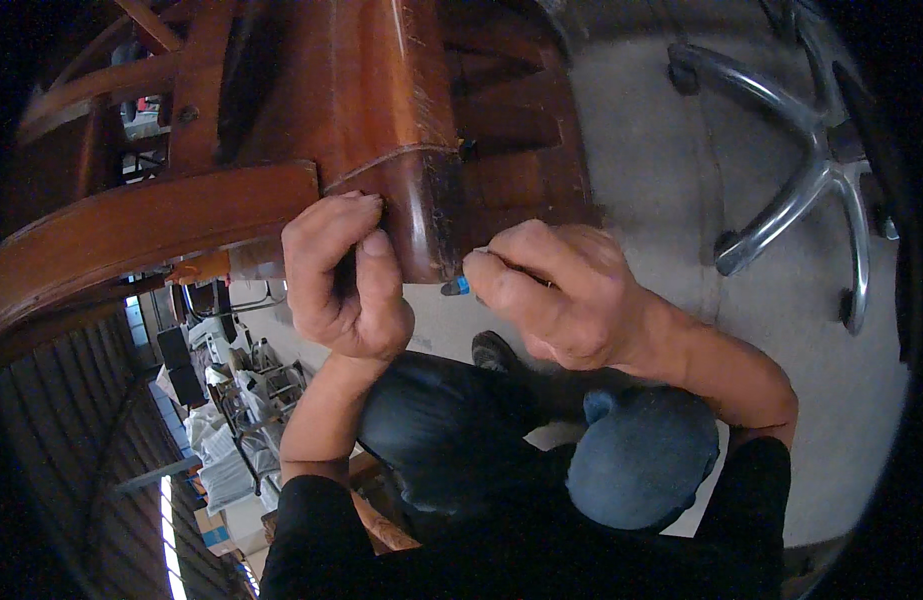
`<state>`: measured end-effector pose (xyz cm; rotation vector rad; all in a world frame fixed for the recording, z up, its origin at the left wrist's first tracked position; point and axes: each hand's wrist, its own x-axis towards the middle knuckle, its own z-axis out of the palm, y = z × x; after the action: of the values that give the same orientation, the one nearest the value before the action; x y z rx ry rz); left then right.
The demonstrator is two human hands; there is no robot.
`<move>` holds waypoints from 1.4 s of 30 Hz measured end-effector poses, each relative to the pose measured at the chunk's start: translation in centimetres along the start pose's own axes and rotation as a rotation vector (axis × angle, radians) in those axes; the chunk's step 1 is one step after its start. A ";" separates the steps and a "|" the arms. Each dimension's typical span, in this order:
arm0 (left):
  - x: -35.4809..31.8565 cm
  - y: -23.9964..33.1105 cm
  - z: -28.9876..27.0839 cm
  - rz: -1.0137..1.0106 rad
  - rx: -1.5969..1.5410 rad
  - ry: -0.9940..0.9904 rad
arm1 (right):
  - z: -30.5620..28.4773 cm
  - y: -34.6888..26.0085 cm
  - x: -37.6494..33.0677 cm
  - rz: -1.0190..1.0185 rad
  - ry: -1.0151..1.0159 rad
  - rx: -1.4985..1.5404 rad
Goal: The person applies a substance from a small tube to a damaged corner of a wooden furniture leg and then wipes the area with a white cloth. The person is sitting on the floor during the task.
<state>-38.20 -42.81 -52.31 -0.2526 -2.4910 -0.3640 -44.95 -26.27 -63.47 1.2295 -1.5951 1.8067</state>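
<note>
A glossy reddish-brown wooden furniture piece (376, 110) stands before me, its rounded edge worn and scratched. Across it runs a thin pale curved line (401, 152); whether it is a cord or a seam I cannot tell. My left hand (343, 280) is closed in a pinch at the near end of the wood, thumb against curled fingers. Just right of that edge, my right hand (556, 295) is pinched too, fingertips close to the wood. Anything between the fingertips of either hand is hidden or too small to name. A small blue and dark object (459, 286) shows below the edge.
A wooden rail (151, 235) extends left from the piece. Chrome chair legs on casters (796, 215) stand on the grey floor (641, 150) at right. Metal frames and white cloth (226, 460) crowd the lower left. My bent knees and a dark shoe (494, 352) are below my hands.
</note>
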 end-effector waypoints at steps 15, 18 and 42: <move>0.0 0.1 0.0 -0.003 0.030 -0.005 | -0.8 -0.2 0.1 0.063 -0.041 0.056; 0.0 -0.1 0.1 0.008 0.019 -0.001 | -0.4 -0.1 0.1 0.072 -0.043 0.021; 0.4 0.1 0.6 0.012 -0.040 0.067 | -3.1 -1.3 2.5 0.060 -0.176 -0.064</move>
<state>-38.86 -42.51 -52.49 -0.2666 -2.4173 -0.4112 -46.28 -23.60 -60.51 1.3562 -1.7893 1.7089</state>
